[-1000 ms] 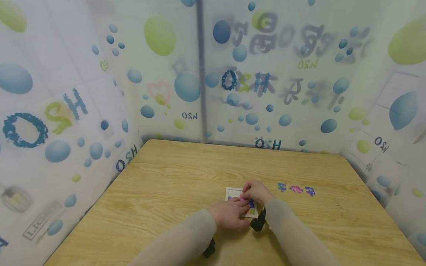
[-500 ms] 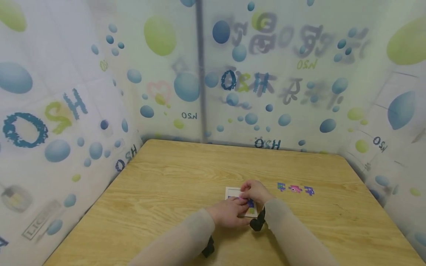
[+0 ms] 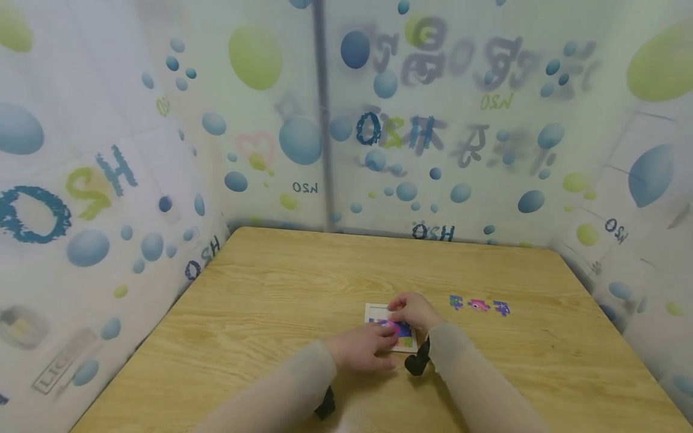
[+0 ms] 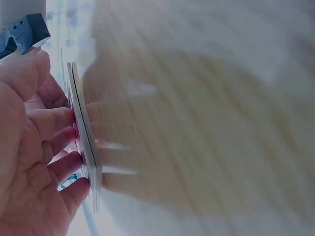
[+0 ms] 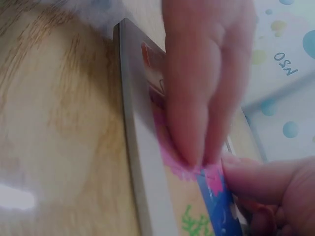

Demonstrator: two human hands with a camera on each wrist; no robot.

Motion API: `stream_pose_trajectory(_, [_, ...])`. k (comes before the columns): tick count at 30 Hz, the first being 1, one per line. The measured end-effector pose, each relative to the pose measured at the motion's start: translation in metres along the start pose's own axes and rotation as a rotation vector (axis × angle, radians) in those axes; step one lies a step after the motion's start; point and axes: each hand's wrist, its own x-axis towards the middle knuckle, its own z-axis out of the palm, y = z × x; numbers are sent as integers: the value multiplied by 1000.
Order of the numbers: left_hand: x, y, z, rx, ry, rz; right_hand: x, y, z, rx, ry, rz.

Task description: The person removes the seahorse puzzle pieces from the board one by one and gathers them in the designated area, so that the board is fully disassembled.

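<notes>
A small jigsaw puzzle in a white-rimmed tray (image 3: 367, 310) lies on the table, partly hidden by both hands. Colourful pieces (image 3: 405, 330) fill its nearer part, while pale backing shows at the far side. My left hand (image 3: 359, 349) rests from the left with fairly straight fingers on the puzzle; the left wrist view has its fingertips against the tray's edge (image 4: 87, 137). From the right, my right hand (image 3: 418, 311) pinches a pink puzzle piece (image 5: 215, 178) at the tray, mostly covered by the fingers. In the right wrist view, left-hand fingers (image 5: 197, 98) touch the pink picture area.
Three loose puzzle pieces lie in a row right of the tray: a blue-green one (image 3: 456, 302), a pink one with an eye (image 3: 479, 305) and a purple one (image 3: 502, 308). Bubble-printed curtains (image 3: 271, 204) stand around the wooden table (image 3: 281, 282).
My left hand has slid slightly left and back, uncovering more of the puzzle picture. The right hand stays at the tray's upper right. The head view has shifted a little.
</notes>
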Motion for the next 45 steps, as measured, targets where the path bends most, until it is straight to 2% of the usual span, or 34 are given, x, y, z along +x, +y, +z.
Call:
stream_pose_trajectory(9, [-18, -2, -1, 51, -15, 2, 1, -1, -1, 18, -11, 28])
stream_pose_trajectory(21, [-38, -7, 2, 47, -15, -8, -2, -2, 0, 38, 2, 10])
stream_pose_trajectory(25, [-38, -5, 4, 54, -3, -16, -2, -3, 0, 17, -3, 28])
stream_pose_trajectory(31, [-37, -1, 4, 33, 1, -65, -1, -6, -2, -14, -40, 37])
stream_pose_trajectory(36, [-37, 0, 2, 19, 17, -66, 2, -8, -8, -60, -87, 20])
stream_pose_trajectory(39, [-36, 2, 1, 18, 11, -66, 3, -11, -12, -52, -113, 43])
stream_pose_trajectory(41, [-36, 3, 0, 16, 2, -68, 2, -14, -14, -29, -115, 54])
stream_pose_trajectory(45, [-37, 3, -1, 6, -11, -74, -6, -24, -8, -37, -90, 11])
